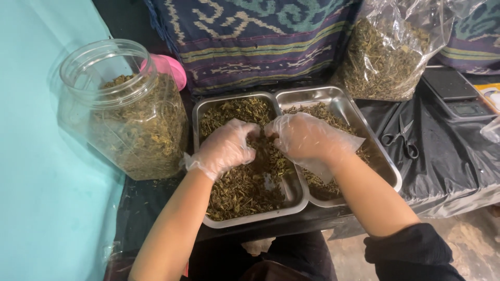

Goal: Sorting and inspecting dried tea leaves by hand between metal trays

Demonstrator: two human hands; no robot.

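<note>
Both grips work close together over the near-left tray [245,211]: left hand [225,148] and right hand [302,136], each in a thin clear glove, have fingers curled in and pinching clumps of dried herb [239,190] where the two trays meet. Exact fingertip contact is hidden by leaf and glove film. Herb fills the left tray deepest at its near end; the right tray [383,156] holds a thinner layer, mostly along its far and left sides, with bare steel at right. Risks, as I judge them: loose glove film bunched at the right wrist could snag or drag leaf over the rim; crumbling over the seam between trays could drop bits onto the black-covered table [448,166]; the left tray's near edge sits close to the table edge, so a downward press there might tip it. Open jar [125,112] of the same herb stands just left of the trays, near the left elbow's path, and a knock could topple it. Scissors [403,140] lie right of the trays, scale [455,93] beyond, bag [388,54] of herb at far right.
</note>
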